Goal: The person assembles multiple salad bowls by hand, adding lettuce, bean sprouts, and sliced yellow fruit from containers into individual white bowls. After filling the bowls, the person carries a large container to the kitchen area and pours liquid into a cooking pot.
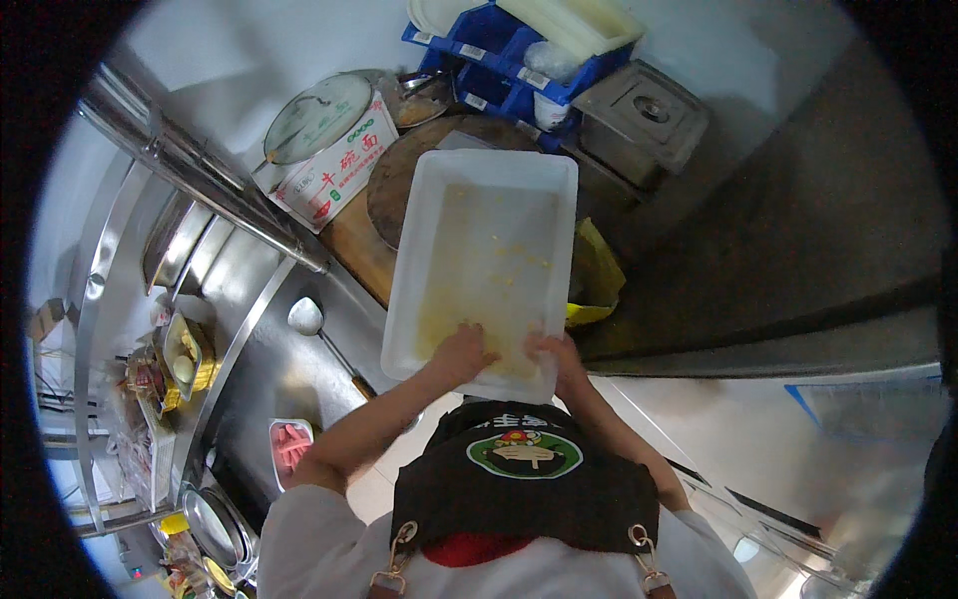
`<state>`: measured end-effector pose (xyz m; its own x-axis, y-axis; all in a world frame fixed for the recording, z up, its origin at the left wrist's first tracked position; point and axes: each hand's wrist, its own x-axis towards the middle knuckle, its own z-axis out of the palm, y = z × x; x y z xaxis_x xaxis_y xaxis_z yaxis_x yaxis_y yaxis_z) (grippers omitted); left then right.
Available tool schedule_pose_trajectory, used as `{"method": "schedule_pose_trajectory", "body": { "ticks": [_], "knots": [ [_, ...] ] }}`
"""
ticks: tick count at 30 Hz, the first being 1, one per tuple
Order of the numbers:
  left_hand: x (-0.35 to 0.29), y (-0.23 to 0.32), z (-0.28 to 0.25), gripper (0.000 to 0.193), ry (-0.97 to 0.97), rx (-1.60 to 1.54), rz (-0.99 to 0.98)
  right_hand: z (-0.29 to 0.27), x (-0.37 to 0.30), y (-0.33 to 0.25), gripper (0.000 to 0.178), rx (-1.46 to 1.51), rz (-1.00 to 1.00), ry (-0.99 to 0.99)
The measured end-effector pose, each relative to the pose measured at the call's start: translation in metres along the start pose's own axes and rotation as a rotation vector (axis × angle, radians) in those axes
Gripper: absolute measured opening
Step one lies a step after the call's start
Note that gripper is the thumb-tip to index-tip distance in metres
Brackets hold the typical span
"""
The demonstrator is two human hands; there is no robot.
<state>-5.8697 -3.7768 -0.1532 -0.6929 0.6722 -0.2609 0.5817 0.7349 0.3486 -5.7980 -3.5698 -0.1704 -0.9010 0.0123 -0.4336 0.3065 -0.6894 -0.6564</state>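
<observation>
A white rectangular plastic tub (570,215) is right in front of me, its near end against my apron. Shallow cloudy yellowish liquid (479,270) covers its bottom, with several small yellow bits in it. My left hand (461,356) reaches over the near left rim into the tub, thumb and fingers apart, fingertips at the liquid. No object shows in it. On the near right wall of the tub is my right hand (557,357), its fingers hooked over the rim to the inside and slightly blurred.
Behind the tub are a round wooden board (394,190), a carton (344,165) with a glass lid on it, blue bins (504,50) and a lidded metal container (644,115). A yellow bag (597,275) lies right of the tub. Leftward are a ladle (307,317) and a tray of pink sausages (291,446).
</observation>
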Motion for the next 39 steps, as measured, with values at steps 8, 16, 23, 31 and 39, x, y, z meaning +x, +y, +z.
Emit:
{"method": "schedule_pose_trajectory", "body": {
  "ticks": [8, 16, 23, 31, 39],
  "knots": [
    [0.038, 0.079, 0.013, 0.025, -0.003, -0.228, -0.065, 0.013, -0.015, -0.006, 0.044, -0.014, -0.037, 0.071],
    [0.090, 0.074, -0.065, 0.006, 0.168, -0.315, 0.253, -0.074, 0.017, 0.035, 0.040, -0.129, -0.153, 0.069],
    [0.145, 0.114, -0.128, 0.009, -0.106, -0.578, 0.430, -0.055, 0.000, 0.020, 0.042, -0.128, -0.038, 0.052],
    [0.206, 0.142, -0.097, 0.018, 0.100, -0.444, 0.577, -0.039, 0.003, 0.019, 0.048, 0.002, -0.013, -0.048],
    [0.172, 0.034, -0.102, 0.014, 0.369, -0.005, 0.200, -0.035, 0.006, -0.005, 0.044, -0.054, -0.063, 0.036]
  ]
}}
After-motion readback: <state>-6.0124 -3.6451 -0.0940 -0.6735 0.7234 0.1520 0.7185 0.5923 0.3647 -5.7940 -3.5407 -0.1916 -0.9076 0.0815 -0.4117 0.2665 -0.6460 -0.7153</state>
